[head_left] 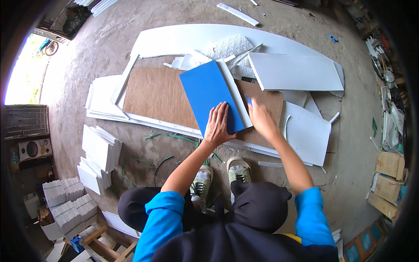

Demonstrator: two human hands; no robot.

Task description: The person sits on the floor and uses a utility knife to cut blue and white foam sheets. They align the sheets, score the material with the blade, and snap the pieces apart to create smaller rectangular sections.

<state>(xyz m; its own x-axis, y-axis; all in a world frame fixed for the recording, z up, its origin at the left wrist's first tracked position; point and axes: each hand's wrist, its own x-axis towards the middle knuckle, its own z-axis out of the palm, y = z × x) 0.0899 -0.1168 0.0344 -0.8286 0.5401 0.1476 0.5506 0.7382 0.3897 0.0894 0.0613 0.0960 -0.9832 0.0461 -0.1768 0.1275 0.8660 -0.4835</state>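
Observation:
A blue rectangular panel (205, 87) lies slanted on top of a white foam sheet (234, 87), whose strip shows along the panel's right edge. Both rest on a brown wooden board (157, 94). My left hand (219, 124) presses flat on the lower part of the blue panel, fingers stretched out. Just right of the white strip, my right hand (262, 117) is closed and slightly blurred. A small blue-ended tool (249, 101) sticks out of it; its tip is too small to make out.
Large white foam sheets (187, 39) lie under and behind the board, with a loose white slab (297, 72) at the right. Stacked white pieces (101, 148) stand at the left. Green strapping (163, 163) lies near my shoes (239, 170). Cardboard boxes (388, 174) line the right side.

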